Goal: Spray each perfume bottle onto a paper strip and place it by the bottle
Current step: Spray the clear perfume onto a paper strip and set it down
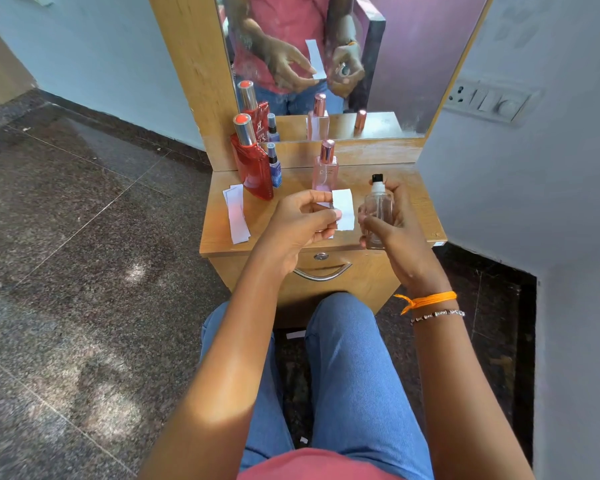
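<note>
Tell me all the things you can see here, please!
red perfume bottle: 1, red with silver cap, back left of the wooden dresser
small blue bottle: 1, blue, right beside the red one
pink perfume bottle: 1, pink with rose-gold cap, middle back
spare paper strips: small pile, white, left on the dresser
mirror: 1, behind the bottles
drawer handle: 1, silver, front
wall switches: 1 panel, grey, right wall
clear bottle: 1, clear with black nozzle, in right hand
paper strip: 1, white, pinched by left hand
</note>
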A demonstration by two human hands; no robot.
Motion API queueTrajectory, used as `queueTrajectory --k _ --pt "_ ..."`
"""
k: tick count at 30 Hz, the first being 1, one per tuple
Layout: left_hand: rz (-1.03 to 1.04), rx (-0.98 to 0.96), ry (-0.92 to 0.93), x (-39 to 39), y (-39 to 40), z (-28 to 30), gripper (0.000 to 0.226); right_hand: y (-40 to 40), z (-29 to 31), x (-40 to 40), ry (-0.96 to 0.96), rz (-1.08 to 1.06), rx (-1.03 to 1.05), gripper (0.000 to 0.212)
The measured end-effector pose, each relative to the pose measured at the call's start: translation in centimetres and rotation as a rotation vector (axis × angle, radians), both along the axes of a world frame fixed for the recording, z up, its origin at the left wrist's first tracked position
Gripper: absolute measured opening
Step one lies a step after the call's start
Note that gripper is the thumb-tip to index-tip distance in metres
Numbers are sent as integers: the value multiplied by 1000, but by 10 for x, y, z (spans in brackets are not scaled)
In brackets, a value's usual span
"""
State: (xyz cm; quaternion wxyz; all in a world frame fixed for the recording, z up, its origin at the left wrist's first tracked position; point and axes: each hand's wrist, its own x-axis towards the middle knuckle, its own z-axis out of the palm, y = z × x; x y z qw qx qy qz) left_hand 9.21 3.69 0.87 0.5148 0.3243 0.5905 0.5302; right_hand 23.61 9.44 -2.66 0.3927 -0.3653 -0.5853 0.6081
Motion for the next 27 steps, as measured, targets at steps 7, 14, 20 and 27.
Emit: queueTrajectory --k 7,14,20,27 --pt "13 -11 68 -1 0 -3 27 -1 -6 -4 -438 -63 488 67" --pt "22 -18 118 -1 1 -6 26 -7 -7 -8 -746 -64 674 70" --pt "21 -37 144 -2 2 -10 32 -6 -9 -8 -798 -81 728 71" --pt "13 -53 144 2 3 -14 37 -7 -7 -7 -832 -86 755 68"
